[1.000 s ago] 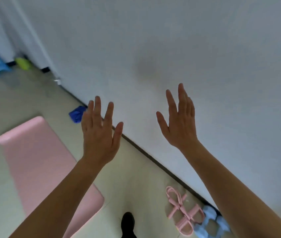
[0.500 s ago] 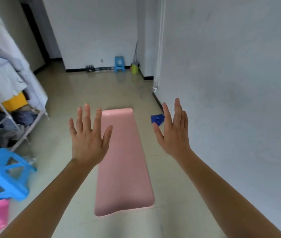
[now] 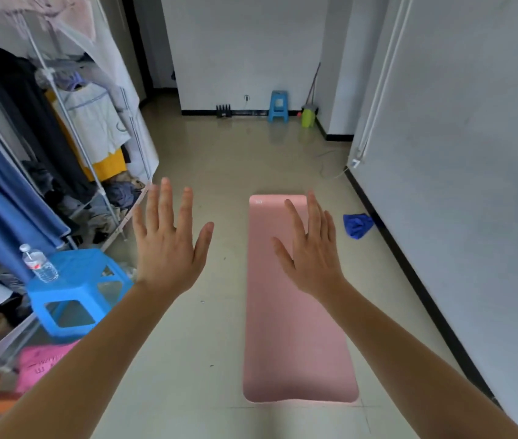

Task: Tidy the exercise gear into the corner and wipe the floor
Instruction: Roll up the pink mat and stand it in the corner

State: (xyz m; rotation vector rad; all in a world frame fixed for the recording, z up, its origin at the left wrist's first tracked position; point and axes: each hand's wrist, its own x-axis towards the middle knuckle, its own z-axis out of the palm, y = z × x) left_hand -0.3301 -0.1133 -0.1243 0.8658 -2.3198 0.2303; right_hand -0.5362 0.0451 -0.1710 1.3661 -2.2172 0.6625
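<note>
A pink exercise mat (image 3: 295, 337) lies flat and unrolled on the beige tiled floor (image 3: 188, 343), running away from me. A crumpled blue cloth (image 3: 357, 225) sits on the floor right of the mat's far end, near the wall's black skirting. My left hand (image 3: 169, 251) is raised in the air, fingers spread, holding nothing, left of the mat. My right hand (image 3: 311, 253) is raised the same way above the mat's far half, empty too.
A clothes rack (image 3: 61, 147) with hanging garments fills the left side. A blue stool (image 3: 74, 289) with a water bottle (image 3: 38, 263) stands beside it, a pink item (image 3: 40, 365) below. At the far wall are another blue stool (image 3: 278, 106), a green bin (image 3: 307, 117) and a black dumbbell rack (image 3: 223, 111).
My view swung from the white wall at the right to the room ahead. The mat now lies centred before me. Both hands stayed raised and empty.
</note>
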